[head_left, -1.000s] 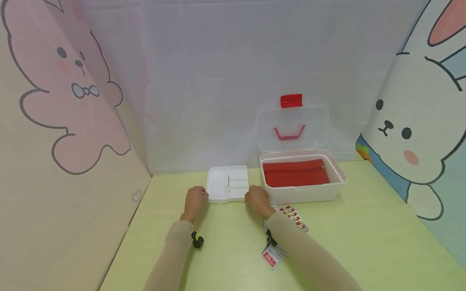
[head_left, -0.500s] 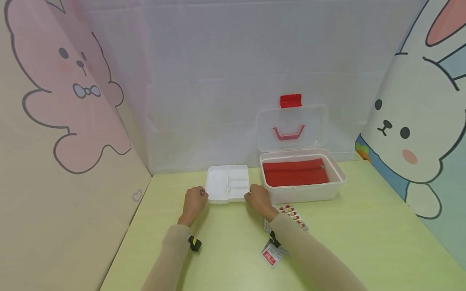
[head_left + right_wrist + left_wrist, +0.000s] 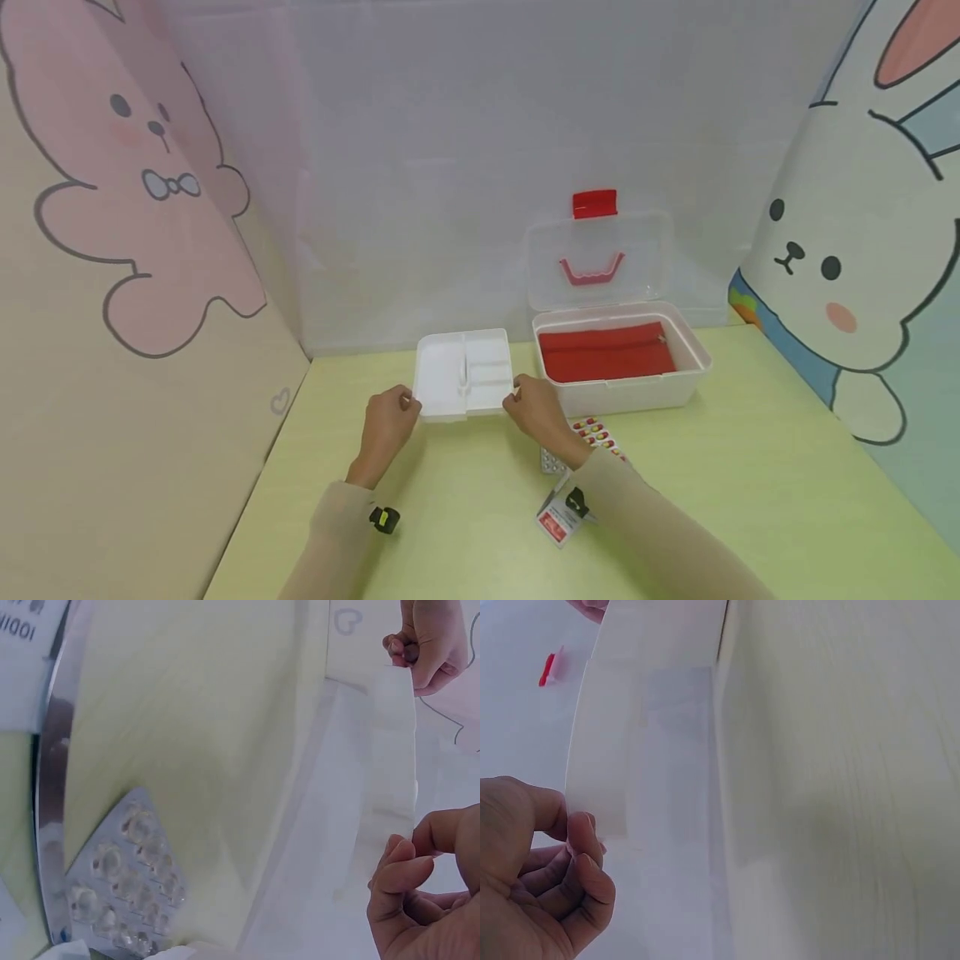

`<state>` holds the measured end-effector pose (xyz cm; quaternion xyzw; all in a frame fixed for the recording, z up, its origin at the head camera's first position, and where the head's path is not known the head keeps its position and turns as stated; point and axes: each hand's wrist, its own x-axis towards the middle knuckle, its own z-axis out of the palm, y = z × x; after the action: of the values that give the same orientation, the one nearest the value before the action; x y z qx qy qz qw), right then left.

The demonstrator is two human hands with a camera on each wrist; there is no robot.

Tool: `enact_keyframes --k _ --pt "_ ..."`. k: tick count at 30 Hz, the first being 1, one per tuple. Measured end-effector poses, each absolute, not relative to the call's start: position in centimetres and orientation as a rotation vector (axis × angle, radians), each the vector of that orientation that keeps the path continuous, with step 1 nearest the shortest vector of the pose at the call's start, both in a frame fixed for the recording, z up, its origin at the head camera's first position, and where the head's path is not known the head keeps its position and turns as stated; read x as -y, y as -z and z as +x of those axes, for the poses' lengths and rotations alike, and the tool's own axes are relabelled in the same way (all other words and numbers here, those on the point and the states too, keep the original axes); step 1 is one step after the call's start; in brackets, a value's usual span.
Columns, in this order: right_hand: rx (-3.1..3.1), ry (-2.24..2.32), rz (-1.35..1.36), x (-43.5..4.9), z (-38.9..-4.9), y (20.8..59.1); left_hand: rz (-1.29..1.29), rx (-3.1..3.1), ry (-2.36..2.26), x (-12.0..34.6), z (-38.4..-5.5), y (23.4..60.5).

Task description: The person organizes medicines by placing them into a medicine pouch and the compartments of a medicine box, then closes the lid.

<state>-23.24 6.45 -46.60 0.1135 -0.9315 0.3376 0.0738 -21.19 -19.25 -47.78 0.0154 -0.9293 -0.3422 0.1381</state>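
Between the two hands is a white compartment tray [image 3: 440, 379], raised off the table with its far edge tipped up. My left hand [image 3: 388, 423] pinches its left edge near the front corner; in the left wrist view the thumb and index finger [image 3: 551, 810] close on the rim. On the opposite side my right hand [image 3: 536, 408] pinches the right edge, and the right wrist view shows thumb and fingers on the tray's wall [image 3: 394, 750]. The tray has one large section, smaller ones on the right and a raised handle in the middle.
Right of the tray stands a white box [image 3: 630, 396] with its clear lid raised and a red pouch [image 3: 607, 354] inside. Blister packs [image 3: 592, 435] and a small printed packet [image 3: 558, 521] lie under the right forearm. A covered wall rises behind the table.
Both hands have lifted the tray from the table and drawn it slightly nearer and to the left, its far edge tipping up. The box has stayed in place.
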Motion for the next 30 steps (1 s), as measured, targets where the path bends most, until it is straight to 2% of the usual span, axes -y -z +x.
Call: enact_keyframes --k 17,30 --pt "2.86 -1.202 0.39 -8.3 -18.4 43.7 -0.087 2.64 0.942 18.7 -15.2 45.9" --pt "2.991 -1.173 0.438 -9.1 -15.2 45.9 -0.04 2.75 0.976 18.3 -11.7 48.0"
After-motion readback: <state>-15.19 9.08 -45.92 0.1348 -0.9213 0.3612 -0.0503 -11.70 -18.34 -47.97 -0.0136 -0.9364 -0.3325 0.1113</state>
